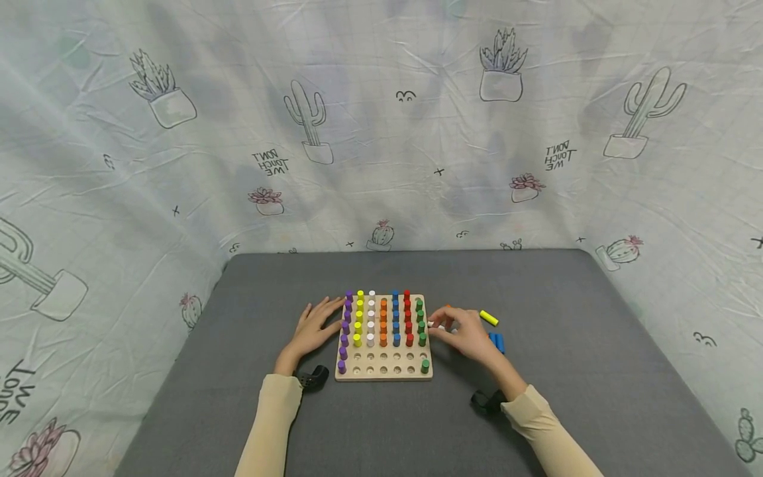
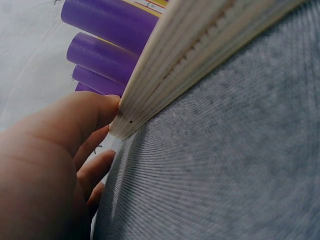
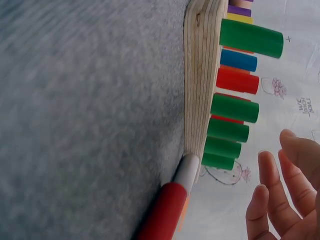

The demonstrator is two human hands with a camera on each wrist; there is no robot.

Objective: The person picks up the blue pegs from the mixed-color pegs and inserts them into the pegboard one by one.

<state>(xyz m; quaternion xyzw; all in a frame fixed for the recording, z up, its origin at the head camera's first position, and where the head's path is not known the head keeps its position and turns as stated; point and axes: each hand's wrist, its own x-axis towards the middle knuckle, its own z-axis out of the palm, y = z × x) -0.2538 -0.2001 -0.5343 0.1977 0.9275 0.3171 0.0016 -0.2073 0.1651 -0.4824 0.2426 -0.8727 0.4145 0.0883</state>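
A wooden pegboard lies flat, with upright pegs in columns of purple, yellow, white, orange, blue, red and green. My left hand rests at its left side, fingers spread; in the left wrist view the thumb touches the board's edge beside the purple pegs. Past the right edge, my right hand hovers with loosely bent fingers, near the green pegs. The right wrist view shows those fingers apart with nothing between them. A white peg and a red peg lie beside the board there.
Loose pegs lie to the right of my right hand: a yellow peg and blue pegs. An orange peg shows just behind the fingers. The grey tabletop ends at a cactus-print cloth behind.
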